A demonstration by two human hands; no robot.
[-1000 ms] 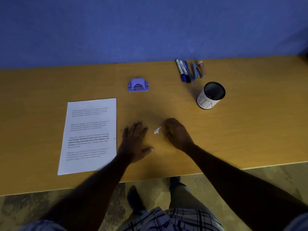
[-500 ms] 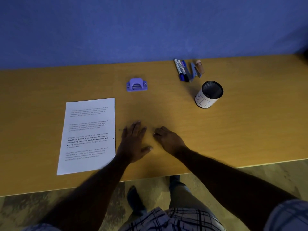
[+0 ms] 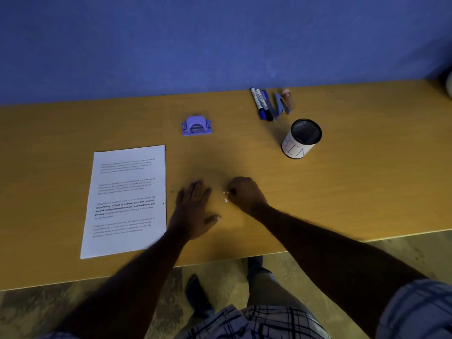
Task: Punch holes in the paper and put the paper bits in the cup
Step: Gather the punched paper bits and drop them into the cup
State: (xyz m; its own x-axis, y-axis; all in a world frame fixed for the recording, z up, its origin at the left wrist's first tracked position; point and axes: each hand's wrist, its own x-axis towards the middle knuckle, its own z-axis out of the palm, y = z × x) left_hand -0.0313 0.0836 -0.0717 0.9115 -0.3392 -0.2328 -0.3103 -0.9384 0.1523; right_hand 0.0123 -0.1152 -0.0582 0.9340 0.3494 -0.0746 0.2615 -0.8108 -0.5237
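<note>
R hand [image 3: 247, 195] curls over the paper bits [image 3: 225, 197] on the table [image 3: 367, 182], fingertips pinched on some; L hand [image 3: 194, 207] flat, fingers spread. Sweep bits together w/ both, then carry to cup [image 3: 302, 139].

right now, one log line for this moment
left hand flat on table | right hand fingers pinching paper bits | cup upright, apart | hole punch idle

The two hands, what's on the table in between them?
In the head view, a few tiny white paper bits lie between the flat left hand and the curled right hand, close by the right hand's fingers.
</note>
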